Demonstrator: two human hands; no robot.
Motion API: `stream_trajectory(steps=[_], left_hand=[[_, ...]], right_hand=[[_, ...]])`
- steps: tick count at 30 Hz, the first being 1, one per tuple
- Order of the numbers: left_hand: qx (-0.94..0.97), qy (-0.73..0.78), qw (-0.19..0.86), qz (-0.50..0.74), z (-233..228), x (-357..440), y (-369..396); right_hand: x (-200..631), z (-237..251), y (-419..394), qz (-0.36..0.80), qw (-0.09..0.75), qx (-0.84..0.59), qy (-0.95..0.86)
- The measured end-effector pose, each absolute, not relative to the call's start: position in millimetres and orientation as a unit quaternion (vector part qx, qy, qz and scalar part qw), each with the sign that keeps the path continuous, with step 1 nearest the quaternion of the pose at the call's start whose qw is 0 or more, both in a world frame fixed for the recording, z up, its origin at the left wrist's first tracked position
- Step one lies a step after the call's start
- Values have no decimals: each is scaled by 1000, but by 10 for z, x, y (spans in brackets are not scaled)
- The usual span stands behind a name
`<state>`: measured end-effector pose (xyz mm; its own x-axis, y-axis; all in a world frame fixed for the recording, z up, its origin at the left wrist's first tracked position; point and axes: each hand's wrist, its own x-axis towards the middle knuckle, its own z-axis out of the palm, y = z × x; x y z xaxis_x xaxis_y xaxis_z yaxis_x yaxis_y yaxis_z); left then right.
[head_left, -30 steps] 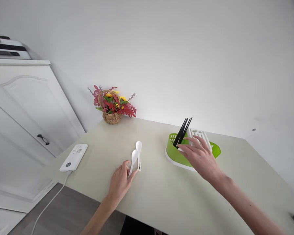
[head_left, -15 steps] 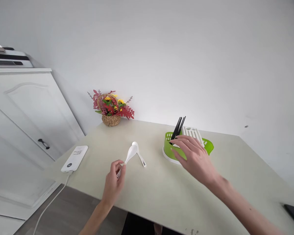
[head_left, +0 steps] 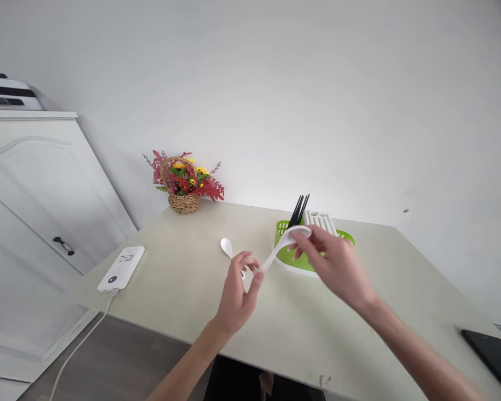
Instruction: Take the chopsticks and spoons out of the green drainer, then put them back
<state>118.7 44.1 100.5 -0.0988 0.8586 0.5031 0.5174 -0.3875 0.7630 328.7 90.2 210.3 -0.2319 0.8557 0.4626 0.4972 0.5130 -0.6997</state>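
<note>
A white spoon (head_left: 279,245) is held up over the table between my two hands, tilted with its bowl to the upper right. My right hand (head_left: 336,262) pinches the bowl end between thumb and fingers. At the handle's lower end, my left hand (head_left: 237,292) has its thumb and fingertips closed round the tip. Behind the left fingers lies a second white spoon (head_left: 226,247) on the table, its handle partly hidden. A green and white cutlery holder (head_left: 296,262) stands behind the right hand, which covers part of it. Black chopsticks (head_left: 299,210) lean upright in its left compartment.
A wicker basket of artificial flowers (head_left: 184,203) stands at the back left of the table (head_left: 183,284). Nearer the left edge lies a white power bank (head_left: 122,268) with a cable. A black phone (head_left: 490,353) rests at the right. A white cabinet (head_left: 37,223) adjoins the left side.
My left hand has carried the spoon up off the table and to the right. My right hand has closed on its bowl end. The view has shifted slightly.
</note>
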Motion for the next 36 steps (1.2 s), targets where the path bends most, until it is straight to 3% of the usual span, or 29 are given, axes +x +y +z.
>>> stream_trajectory(steps=[5, 11, 20, 29, 36], left_hand=[[712, 596, 28, 371, 517, 856, 641], [754, 611, -17, 242, 102, 577, 570], [760, 600, -29, 247, 88, 376, 430], [723, 625, -52, 289, 207, 158, 229], [672, 716, -104, 156, 352, 204, 508]], right_hand=[[3467, 2124, 1305, -40, 441, -511, -737], [3324, 1875, 1627, -214, 329, -501, -771], [3080, 1485, 1727, -215, 216, -478, -824], [3045, 1372, 1695, -191, 188, -483, -834], [3101, 1525, 1539, -186, 215, -458, -842]])
